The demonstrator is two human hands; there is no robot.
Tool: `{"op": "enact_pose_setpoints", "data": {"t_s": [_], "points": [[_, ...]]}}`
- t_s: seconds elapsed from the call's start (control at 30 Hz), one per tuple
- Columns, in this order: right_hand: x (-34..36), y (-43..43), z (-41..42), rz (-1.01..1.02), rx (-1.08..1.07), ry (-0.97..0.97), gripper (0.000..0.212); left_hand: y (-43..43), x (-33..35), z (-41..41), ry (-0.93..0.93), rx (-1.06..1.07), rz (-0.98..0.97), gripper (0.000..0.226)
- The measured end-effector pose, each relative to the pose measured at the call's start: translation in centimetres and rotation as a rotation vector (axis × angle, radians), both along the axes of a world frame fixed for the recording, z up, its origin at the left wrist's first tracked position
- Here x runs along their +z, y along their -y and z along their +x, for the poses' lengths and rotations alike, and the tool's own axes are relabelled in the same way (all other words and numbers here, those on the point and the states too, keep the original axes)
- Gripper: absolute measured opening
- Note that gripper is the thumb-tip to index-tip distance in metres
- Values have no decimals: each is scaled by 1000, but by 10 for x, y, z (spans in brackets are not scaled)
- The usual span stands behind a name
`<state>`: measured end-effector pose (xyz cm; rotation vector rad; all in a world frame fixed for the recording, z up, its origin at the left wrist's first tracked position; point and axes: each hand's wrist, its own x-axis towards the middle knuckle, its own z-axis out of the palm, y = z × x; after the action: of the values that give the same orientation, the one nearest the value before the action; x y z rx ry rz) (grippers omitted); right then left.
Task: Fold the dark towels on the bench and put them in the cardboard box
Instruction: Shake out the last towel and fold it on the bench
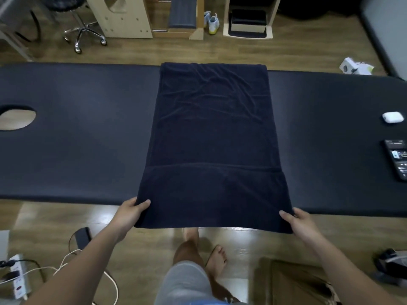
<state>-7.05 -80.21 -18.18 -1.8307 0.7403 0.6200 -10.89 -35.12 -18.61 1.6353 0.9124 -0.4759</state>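
Left hand (pixel 130 213) and right hand (pixel 301 223) each pinch a near corner of the towel (pixel 211 139), keeping the overhanging edge taut for a square fold. The towel lies spread across the bench (pixel 77 139). The box (pixel 293 282) stands on the floor, below right.

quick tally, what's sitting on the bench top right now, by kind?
Dark towel: 1, near corners gripped by left hand and right hand
Small white case: 1
Phone: 1
Total on the bench: 3
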Motion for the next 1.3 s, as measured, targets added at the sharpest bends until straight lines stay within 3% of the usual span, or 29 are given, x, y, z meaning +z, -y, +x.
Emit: {"op": "enact_pose_setpoints", "data": {"t_s": [0.23, 0.33, 0.4, 0.53, 0.7, 0.8, 0.87, 1.0, 1.13, 1.2, 1.23, 1.3], "points": [[-3, -7, -3, -97, 1, -6, 9, 6, -6, -2, 8, 31, 110, 20], [-4, -5, 1, -193, 25, 11, 31, 1, -11, 2, 29, 24, 282, 39], [-4, -7, 1, -193, 6, 0, 43, -1, -15, 1, 25, 10, 307, 38], [-4, -14, 0, -104, -84, -60, 39, 2, -16, -1, -52, 8, 218, 34], [4, 14, -1, -135, 36, -113, 24, -21, -2, -10, -153, -73, -8, 29], [22, 35, -13, -66, 227, -251, 22, -41, 6, -34, -310, -153, -75, 47], [35, 48, -27, 39, 331, -343, 27, -41, 23, -52, -380, -172, -161, 34], [67, 60, -40, 511, 218, -462, 60, -31, 56, -68, -446, -116, -353, 13], [93, 42, -2, 452, 100, -381, 55, -23, 79, -29, -446, 18, -375, 15], [95, 31, 30, 392, 27, -304, 68, -34, 79, 1, -381, 91, -323, 19], [96, 24, 46, 398, -46, -270, 60, -42, 74, 16, -356, 119, -322, 20], [93, 10, 73, 370, -145, -186, 14, -53, 66, 41, -328, 114, -283, 20]]}}
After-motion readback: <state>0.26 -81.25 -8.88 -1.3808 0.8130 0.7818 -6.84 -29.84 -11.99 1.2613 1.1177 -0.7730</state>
